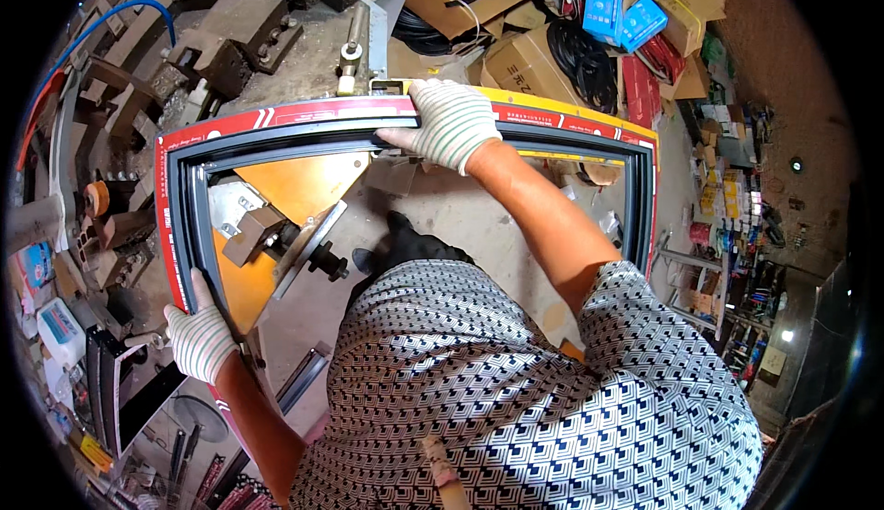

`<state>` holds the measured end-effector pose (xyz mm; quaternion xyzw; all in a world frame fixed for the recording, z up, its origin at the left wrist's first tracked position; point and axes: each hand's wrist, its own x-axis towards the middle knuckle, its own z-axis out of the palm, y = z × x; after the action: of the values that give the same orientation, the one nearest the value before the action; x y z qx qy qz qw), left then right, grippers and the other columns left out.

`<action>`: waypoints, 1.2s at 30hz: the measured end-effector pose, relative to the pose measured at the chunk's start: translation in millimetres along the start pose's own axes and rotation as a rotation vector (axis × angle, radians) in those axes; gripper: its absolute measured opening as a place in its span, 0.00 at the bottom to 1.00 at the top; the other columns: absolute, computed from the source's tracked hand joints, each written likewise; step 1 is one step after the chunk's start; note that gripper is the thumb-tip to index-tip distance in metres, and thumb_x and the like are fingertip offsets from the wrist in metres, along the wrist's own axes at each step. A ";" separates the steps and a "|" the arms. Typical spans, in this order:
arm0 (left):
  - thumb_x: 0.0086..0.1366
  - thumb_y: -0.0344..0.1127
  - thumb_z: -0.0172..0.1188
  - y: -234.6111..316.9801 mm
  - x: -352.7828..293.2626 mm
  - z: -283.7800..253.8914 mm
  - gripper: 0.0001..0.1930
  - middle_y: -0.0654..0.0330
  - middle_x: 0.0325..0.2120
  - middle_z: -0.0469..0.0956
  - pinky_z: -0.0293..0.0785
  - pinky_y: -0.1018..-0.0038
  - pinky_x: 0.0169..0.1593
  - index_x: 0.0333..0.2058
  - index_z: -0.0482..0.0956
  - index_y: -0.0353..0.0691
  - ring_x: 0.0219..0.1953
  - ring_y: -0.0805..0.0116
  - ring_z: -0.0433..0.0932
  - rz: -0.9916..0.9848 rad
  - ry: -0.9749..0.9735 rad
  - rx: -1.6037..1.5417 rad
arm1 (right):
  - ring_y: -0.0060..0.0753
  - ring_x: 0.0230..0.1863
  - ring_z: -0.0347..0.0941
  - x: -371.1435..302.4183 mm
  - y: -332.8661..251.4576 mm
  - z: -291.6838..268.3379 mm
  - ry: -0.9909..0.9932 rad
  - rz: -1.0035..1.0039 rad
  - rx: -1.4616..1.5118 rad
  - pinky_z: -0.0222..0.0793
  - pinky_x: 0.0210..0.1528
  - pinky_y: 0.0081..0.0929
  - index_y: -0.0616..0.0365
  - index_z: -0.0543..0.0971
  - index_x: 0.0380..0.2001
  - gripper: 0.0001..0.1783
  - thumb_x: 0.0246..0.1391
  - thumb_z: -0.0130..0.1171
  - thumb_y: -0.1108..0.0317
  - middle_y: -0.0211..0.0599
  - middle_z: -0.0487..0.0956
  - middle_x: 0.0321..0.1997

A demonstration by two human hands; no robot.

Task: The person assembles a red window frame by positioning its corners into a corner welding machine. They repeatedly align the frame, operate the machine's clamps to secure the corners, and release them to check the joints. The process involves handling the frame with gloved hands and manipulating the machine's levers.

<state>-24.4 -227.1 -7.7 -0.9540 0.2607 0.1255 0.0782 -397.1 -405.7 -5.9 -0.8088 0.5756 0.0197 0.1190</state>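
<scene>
A dark-grey window frame (295, 131) with red and yellow protective film along its outer edge spans the space in front of me. My right hand (451, 123), in a striped white knit glove, grips the far bar from above, its thumb on the inner side. On the left bar, my left hand (203, 337) in a matching glove is closed round the profile, thumb along the inside. Through the opening shows an orange machine plate (318, 181) with a metal clamp and a black knob (328, 260). My body hides the near part of the frame.
Heavy metal machine parts (226, 36) crowd the far left, with a blue hose (147, 2) beside them. Cardboard boxes (525, 68), black coils (585, 63) and blue boxes (603, 8) lie beyond the frame. A white jug (62, 333) stands at left; shelving (695, 280) at right.
</scene>
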 end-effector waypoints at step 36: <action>0.73 0.44 0.66 40.2 84.4 -116.5 0.33 0.39 0.55 0.79 0.78 0.69 0.54 0.64 0.70 0.22 0.49 0.58 0.81 0.556 0.676 -1.228 | 0.56 0.48 0.82 7.0 -10.1 -8.1 -0.095 -0.017 -0.113 0.78 0.50 0.46 0.61 0.77 0.46 0.35 0.52 0.72 0.40 0.54 0.83 0.45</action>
<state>48.1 -326.6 76.6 -0.7118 0.3848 -0.0360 -0.5865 -386.1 -410.8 2.5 -0.8172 0.5604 0.0897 0.1005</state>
